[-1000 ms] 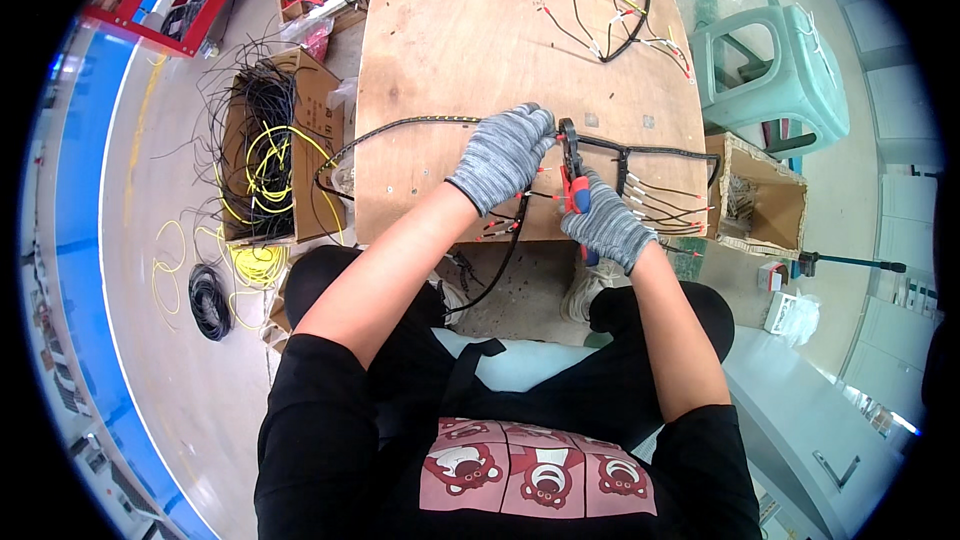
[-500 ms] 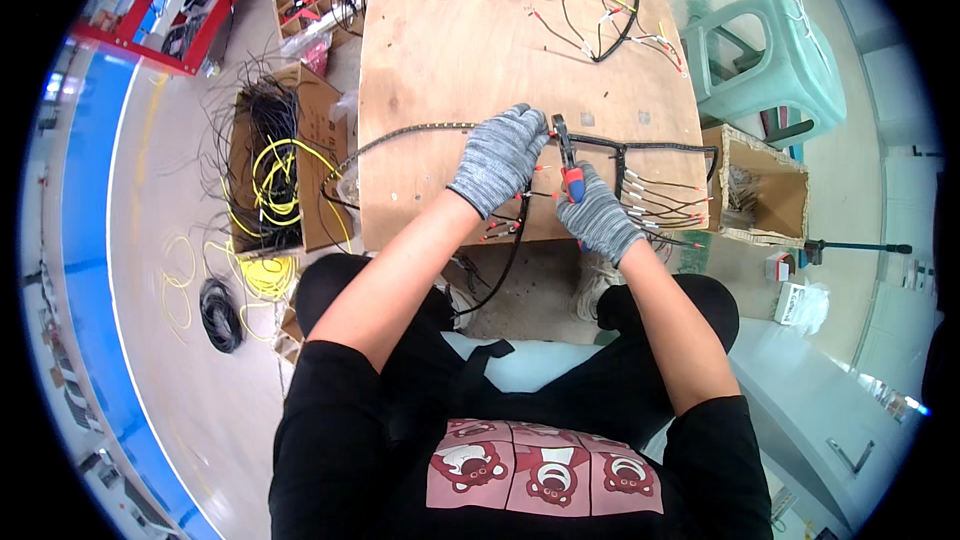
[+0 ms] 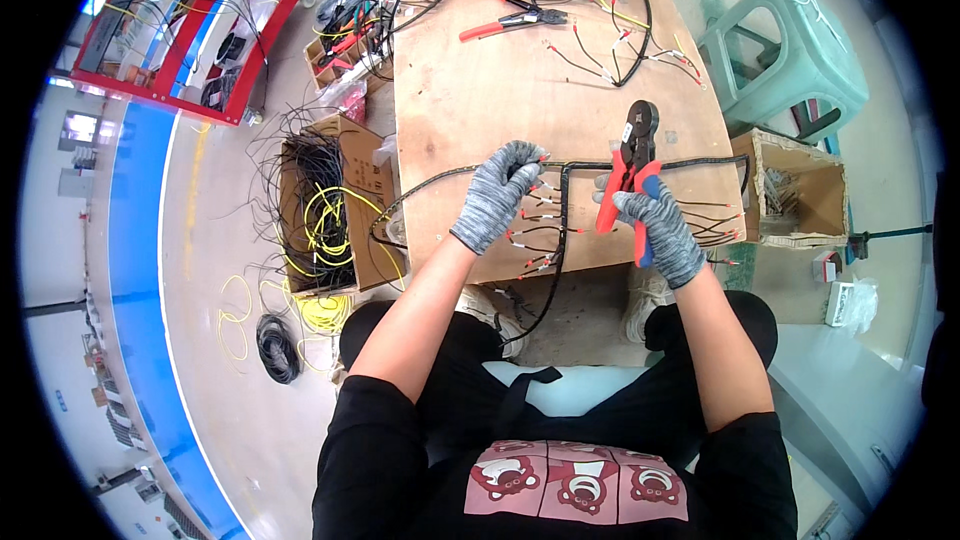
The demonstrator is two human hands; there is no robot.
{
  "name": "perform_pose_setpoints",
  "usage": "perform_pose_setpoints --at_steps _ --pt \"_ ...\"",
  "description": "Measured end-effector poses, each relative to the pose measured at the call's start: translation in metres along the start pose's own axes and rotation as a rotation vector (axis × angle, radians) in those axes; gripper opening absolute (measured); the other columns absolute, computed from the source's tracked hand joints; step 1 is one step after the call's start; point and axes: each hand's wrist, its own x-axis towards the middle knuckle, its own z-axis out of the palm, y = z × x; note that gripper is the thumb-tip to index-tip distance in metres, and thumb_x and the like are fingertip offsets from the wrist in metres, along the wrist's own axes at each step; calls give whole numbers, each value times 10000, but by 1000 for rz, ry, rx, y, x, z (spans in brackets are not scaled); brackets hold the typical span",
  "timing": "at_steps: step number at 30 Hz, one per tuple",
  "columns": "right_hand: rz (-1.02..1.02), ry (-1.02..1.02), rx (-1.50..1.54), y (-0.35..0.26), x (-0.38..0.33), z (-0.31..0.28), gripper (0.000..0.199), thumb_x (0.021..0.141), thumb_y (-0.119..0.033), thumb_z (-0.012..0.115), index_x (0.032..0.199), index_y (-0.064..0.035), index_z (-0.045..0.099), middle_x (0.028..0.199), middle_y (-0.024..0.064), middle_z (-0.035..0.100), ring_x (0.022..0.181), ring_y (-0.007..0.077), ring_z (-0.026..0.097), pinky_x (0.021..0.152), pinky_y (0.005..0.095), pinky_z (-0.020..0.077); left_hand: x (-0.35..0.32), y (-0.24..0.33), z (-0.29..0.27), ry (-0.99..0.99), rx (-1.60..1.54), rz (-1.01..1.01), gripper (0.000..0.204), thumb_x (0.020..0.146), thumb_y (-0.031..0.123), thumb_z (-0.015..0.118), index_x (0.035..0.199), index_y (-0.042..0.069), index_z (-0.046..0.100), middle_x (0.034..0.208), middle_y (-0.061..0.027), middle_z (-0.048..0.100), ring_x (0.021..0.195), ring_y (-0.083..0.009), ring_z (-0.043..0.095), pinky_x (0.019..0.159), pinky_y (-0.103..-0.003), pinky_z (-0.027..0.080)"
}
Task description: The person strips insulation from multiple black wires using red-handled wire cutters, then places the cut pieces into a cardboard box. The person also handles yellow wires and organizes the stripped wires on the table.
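My left hand (image 3: 499, 198), in a grey knit glove, pinches a thin wire with a red tip (image 3: 544, 158) at the edge of a black wire harness (image 3: 592, 167). In my gloved right hand (image 3: 668, 232) is a crimping tool (image 3: 637, 145) with red and blue handles, its dark head pointing away from me. The handles are spread, and the tool is apart from the wire. Branches of the harness with red-tipped wires (image 3: 540, 231) lie between my hands and under the right one. The harness rests on a wooden board (image 3: 450, 80).
At the far side lie red-handled pliers (image 3: 505, 28) and another harness (image 3: 646, 25). A cardboard box of black and yellow wires (image 3: 362, 175) stands left, a red rack (image 3: 235, 80) beyond. On the right are a green stool (image 3: 800, 50) and an open carton (image 3: 800, 185).
The crimping tool has moved from beside my left fingers to the right, and its handles have spread apart. My left hand still pinches at the harness. The whole view has shifted.
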Motion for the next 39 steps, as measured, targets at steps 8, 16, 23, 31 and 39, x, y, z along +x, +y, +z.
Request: perform_pose_setpoints --at_steps 8,16,23,31,39 --pt "-16 -54 26 -22 -19 13 595 747 -168 635 1265 4 399 1110 121 565 1030 230 555 918 353 421 4 4 -8 -12 -208 26 80 855 20 559 909 62 516 915 -62 597 804 -132 573 756 -267 470" --pt "-11 -71 27 -23 -16 14 611 738 -164 637 1272 2 390 1117 121 561 1041 239 549 923 357 416 17 6 -13 84 -259 72 93 850 40 576 923 60 521 925 -84 605 806 -154 592 744 -279 480" --pt "-82 -81 118 -23 -21 13 496 799 -101 607 1245 9 418 1122 113 560 1021 215 566 910 333 436 38 6 -28 190 -287 114 131 866 33 555 995 38 536 960 -107 608 820 -163 602 740 -257 493" --pt "-139 -81 -4 -21 -28 -1 484 810 -81 577 1252 7 402 1140 127 561 1048 215 556 908 332 435 5 10 -66 559 -6 133 270 898 158 538 1136 34 516 1017 -73 589 851 -135 580 731 -246 487" --pt "-175 -339 70 -44 -67 36 710 723 -261 653 1306 20 361 1194 151 526 1105 287 525 963 401 398 -166 29 -14 629 412 285 254 876 157 557 1094 30 534 1030 -68 567 990 -183 528 904 -298 407"
